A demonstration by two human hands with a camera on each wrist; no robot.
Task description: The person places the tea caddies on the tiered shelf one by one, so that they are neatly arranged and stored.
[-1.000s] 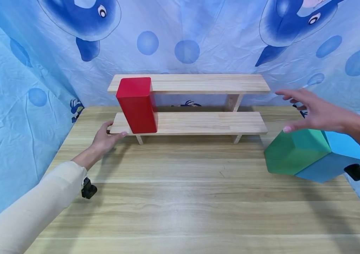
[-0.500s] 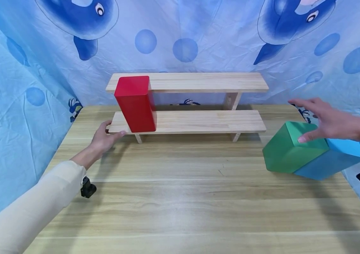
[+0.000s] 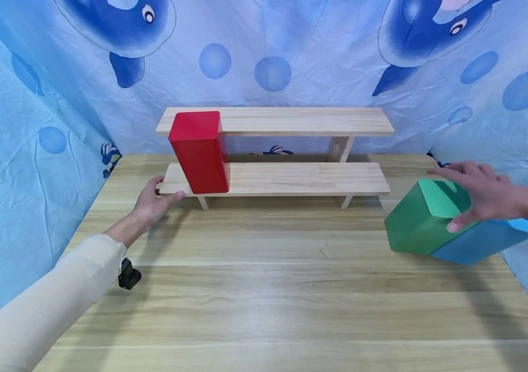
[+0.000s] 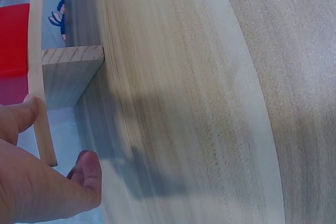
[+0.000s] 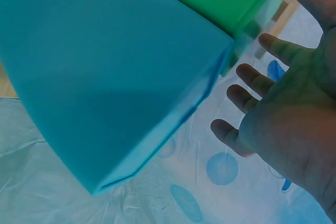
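My left hand (image 3: 148, 202) grips the left end of the lower board of a two-tier wooden shelf (image 3: 310, 178). In the left wrist view the thumb presses the board's edge (image 4: 46, 140), and the fingers curl beneath it. A tall red box (image 3: 202, 160) stands on that lower board near its left end. At the right, my right hand (image 3: 489, 191) is spread over a green box (image 3: 419, 225), fingers extended. Against the green box leans a blue box (image 3: 480, 245). From the right wrist view, the fingers (image 5: 252, 80) are beside the boxes; contact cannot be told.
The shelf stands at the back of a wood-grain table (image 3: 264, 299). Behind and at the sides hangs a blue curtain (image 3: 319, 62) printed with sea animals and bubbles. Both boxes on the right are near the table's right edge.
My right hand has moved right and lowered toward the green and blue boxes. The left hand has stayed on the shelf's end, and the red box has not moved.
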